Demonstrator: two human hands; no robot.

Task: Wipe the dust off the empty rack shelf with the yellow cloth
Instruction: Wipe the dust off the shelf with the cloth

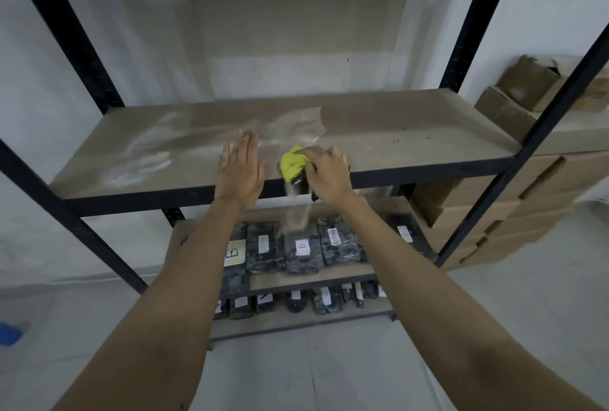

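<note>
1. Now you are bunching one yellow cloth [291, 161] in your right hand [328, 173], fingers curled shut around it, at the front edge of the empty rack shelf [412, 133].
2. Your left hand [240, 173] is lying flat and open on that shelf, fingers spread forward, just beside the cloth.
3. Pale dust [145, 160] is covering the shelf's left half; a thin stream of it is falling off the front edge below the cloth.
4. Two lower shelves are holding dark wrapped packages [301, 250] with white labels; the exact count is unclear.
5. Cardboard boxes [487, 199] are sitting stacked to the right of the rack.
</note>
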